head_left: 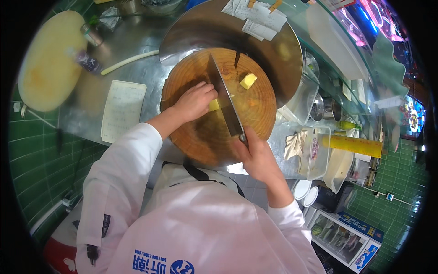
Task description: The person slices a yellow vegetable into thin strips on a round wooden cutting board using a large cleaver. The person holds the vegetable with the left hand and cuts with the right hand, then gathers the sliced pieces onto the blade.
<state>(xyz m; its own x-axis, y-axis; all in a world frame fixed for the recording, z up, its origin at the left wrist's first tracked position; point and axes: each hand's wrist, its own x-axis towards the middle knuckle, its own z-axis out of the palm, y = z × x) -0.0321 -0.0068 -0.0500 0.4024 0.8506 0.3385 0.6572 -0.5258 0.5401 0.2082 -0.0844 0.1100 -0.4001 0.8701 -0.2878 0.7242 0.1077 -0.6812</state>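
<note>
A round wooden chopping block point(255, 109) sits on the steel counter in front of me. My right hand point(258, 155) grips the handle of a broad cleaver point(224, 98), whose blade lies across the block's middle. My left hand point(194, 100) presses down on a yellow piece of food point(213, 105) right beside the blade. A second yellow chunk point(248, 81) lies loose farther back on the block, to the right of the blade.
A pale oval cutting board point(48, 61) lies at the far left, a notepad point(122, 109) beside the block. A big steel bowl point(273, 50) with paper slips stands behind. Clear containers point(315, 153), a cloth point(294, 144) and a yellow squeeze bottle point(356, 145) are on the right.
</note>
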